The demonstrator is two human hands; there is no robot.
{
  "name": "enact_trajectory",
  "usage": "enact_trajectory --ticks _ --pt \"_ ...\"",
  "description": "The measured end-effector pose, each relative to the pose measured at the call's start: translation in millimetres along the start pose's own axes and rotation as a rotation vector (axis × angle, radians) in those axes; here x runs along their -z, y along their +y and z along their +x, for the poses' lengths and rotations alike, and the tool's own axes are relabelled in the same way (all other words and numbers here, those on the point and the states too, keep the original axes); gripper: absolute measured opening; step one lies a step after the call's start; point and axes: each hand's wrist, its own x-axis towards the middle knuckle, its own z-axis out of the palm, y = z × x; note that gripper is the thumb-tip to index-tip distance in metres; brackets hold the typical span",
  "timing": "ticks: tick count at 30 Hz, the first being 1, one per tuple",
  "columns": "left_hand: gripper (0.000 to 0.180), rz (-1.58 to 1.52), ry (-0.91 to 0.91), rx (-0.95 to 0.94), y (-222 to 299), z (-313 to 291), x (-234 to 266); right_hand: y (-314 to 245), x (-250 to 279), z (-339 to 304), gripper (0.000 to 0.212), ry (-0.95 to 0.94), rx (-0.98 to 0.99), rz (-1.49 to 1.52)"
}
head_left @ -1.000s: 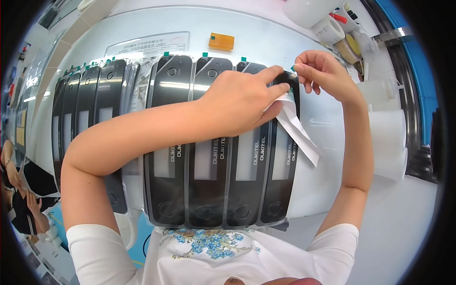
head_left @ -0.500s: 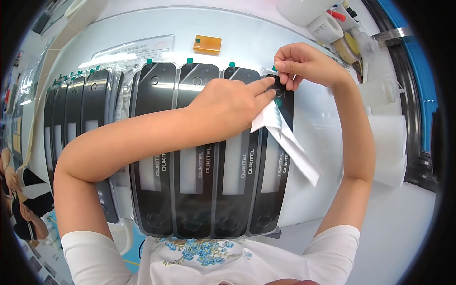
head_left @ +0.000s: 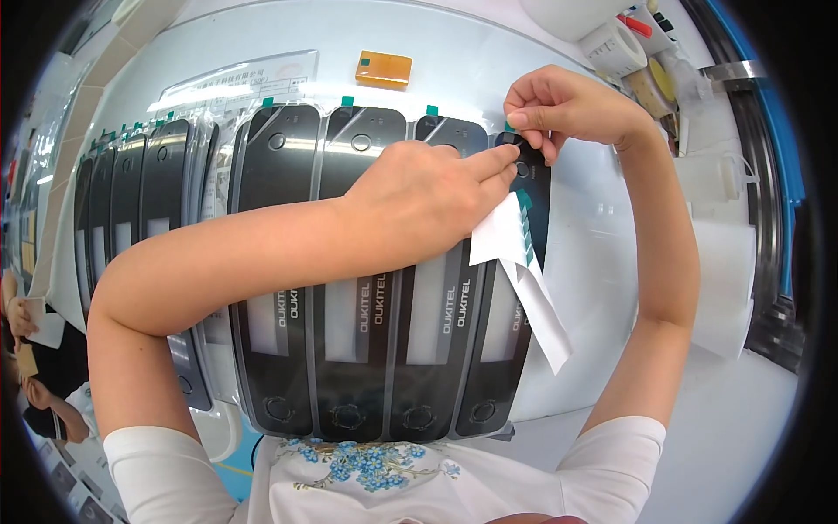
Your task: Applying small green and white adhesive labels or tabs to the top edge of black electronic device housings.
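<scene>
Four narrow black phone front panels in clear film lie side by side, the rightmost panel (head_left: 478,375) under my hands. My left hand (head_left: 428,192) reaches across from the left, fingertips at that panel's top end. Beneath its fingers hangs a folded white backing-paper strip (head_left: 499,234) bearing green tabs (head_left: 527,231); the thumb is hidden. Thumb and fingers of my right hand (head_left: 563,106) pinch together at a small green tab (head_left: 510,127) on the panel's top edge. Similar green tabs stick out above the other three panels, such as the second panel (head_left: 360,393).
More black panels (head_left: 127,183) overlap at the left. An orange block (head_left: 384,70) and a clear sheet with printing (head_left: 288,74) lie beyond the row. Rolls of tape (head_left: 650,87) and a white roll (head_left: 614,48) stand back right. Another person's hands (head_left: 37,393) show far left.
The white strip has swung so that its lower end hangs further down and left, showing more of its green tabs. Both hands stay at the panel's top end; the whole view has shifted slightly.
</scene>
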Motion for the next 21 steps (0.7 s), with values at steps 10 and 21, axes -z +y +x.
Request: enact_trajectory --ticks 10,21 --pt "0.038 0.020 -0.083 0.043 4 2 5 -9 -16 -17 0.019 0.142 -0.007 0.059" --pt "0.023 -0.263 0.133 -0.098 0 -1 13 54 -57 -66 0.034 0.487 -0.139 0.327"
